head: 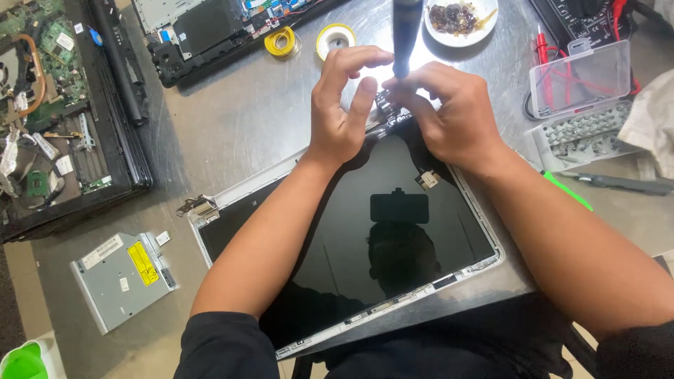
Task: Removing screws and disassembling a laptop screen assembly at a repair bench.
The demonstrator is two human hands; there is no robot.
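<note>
A scuffed grey metal table [232,126] held a laptop screen panel [393,231], an optical drive [123,277], solder spools [282,41], a white plate [461,20] and a clear bit case [579,77]

Black laptop screen [393,210], yellow-labelled drive [123,277]

- The screwdriver [406,35] stands between both hands, over the hinge [387,107].
- The screen panel [351,231] lies just below the grip.
- The bit case [579,105] sits far right of it.
- The disc drive [123,277] lies far down-left.
</note>
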